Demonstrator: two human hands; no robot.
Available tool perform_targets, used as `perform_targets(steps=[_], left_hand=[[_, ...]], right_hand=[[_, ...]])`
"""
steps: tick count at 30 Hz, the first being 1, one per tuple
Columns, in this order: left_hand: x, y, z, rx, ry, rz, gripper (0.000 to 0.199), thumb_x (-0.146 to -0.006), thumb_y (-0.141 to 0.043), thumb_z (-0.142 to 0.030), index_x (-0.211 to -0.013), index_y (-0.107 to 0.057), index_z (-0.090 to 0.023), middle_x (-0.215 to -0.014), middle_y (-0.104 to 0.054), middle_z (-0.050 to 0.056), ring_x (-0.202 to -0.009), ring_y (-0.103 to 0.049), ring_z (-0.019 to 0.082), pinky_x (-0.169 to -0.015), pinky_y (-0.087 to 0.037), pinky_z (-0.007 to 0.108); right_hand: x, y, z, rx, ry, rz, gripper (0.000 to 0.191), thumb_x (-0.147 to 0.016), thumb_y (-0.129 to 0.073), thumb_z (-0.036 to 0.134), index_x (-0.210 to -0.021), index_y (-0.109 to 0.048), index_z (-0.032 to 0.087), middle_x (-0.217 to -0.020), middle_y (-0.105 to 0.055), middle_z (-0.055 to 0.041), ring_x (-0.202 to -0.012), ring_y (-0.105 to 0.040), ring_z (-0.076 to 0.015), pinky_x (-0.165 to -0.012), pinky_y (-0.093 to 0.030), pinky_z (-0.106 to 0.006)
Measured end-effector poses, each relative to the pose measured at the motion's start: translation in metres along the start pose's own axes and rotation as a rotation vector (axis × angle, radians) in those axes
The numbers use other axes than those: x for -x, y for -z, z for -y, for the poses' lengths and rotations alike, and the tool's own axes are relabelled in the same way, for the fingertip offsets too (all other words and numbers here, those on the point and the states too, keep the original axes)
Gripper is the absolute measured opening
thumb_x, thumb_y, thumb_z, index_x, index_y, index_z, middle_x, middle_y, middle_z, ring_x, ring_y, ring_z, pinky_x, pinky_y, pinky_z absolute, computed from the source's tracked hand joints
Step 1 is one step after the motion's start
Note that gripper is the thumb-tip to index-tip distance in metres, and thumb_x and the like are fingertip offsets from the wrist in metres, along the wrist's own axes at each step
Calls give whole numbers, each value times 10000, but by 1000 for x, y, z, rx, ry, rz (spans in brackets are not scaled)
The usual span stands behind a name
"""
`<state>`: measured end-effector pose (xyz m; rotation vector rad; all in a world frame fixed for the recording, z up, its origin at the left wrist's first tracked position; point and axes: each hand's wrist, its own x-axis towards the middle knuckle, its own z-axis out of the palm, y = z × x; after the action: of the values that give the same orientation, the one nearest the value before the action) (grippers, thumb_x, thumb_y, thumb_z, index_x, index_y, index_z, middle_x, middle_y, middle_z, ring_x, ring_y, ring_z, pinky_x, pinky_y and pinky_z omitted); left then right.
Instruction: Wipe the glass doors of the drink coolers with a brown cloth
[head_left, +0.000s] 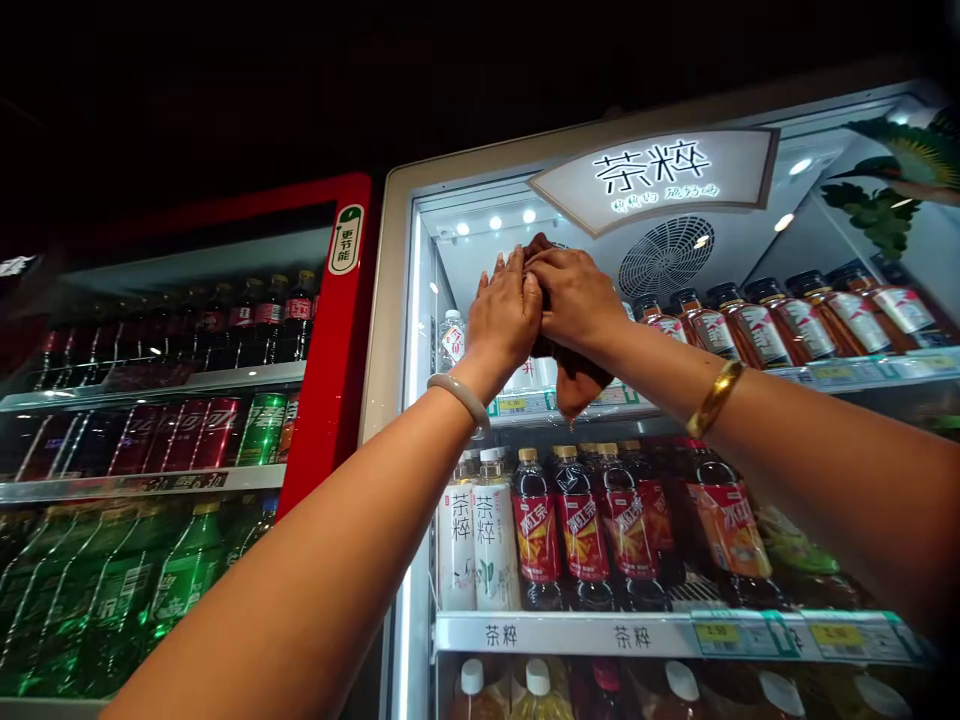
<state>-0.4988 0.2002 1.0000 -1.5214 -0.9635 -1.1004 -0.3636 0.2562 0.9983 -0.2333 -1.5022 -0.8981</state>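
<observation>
Raised in front of the lit drinks fridge, my two hands meet near its upper left part. My right hand (pixel 574 298) is closed on a brown cloth (pixel 581 385), whose lower corner hangs below the wrist. A bit of the cloth also shows above the knuckles. My left hand (pixel 504 312) is right beside it with its fingers stretched upward, its thumb against the right hand's fingers. Whether the left palm touches the cloth or the fridge's glass is hidden.
A lit sign (pixel 656 178) and a round fan grille (pixel 667 258) are at the fridge's top. Below, red-labelled tea bottles (pixel 585 530) line a shelf edge (pixel 562 634) with price tags. To the left stands a red-framed fridge (pixel 326 340) with cans and green bottles (pixel 187 565).
</observation>
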Motion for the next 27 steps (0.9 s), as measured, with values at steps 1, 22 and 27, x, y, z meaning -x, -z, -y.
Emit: perform_targets(steps=[1, 22, 27], left_hand=[[1, 1, 0, 11, -4, -3, 574, -1115, -207, -371, -1653, -346, -226, -1731, -390, 55, -1650, -239, 205, -1367, -149, 472], [11, -5, -12, -257, -142, 134, 623, -1058, -347, -309, -1672, -313, -202, -1771, -287, 68, -1665, -177, 220, -1380, -78, 452], [10, -2, -18, -363, -126, 163, 611, -1064, -314, -307, -1662, -334, -187, -1771, -277, 58, -1659, -204, 208, -1379, -113, 435]], right_hand=[[6, 3, -1, -1, 49, 19, 372, -960, -519, 332, -1250, -712, 202, -1344, -688, -106, -1272, -575, -343, -1097, -505, -524], [22, 36, -75, 113, 2, 12, 290, -851, -612, 351, -1091, -733, 244, -1253, -698, -109, -1132, -606, -367, -943, -526, -548], [13, 18, -45, 12, 55, -36, 295, -879, -601, 319, -1136, -734, 258, -1268, -704, -118, -1177, -589, -391, -980, -517, -573]])
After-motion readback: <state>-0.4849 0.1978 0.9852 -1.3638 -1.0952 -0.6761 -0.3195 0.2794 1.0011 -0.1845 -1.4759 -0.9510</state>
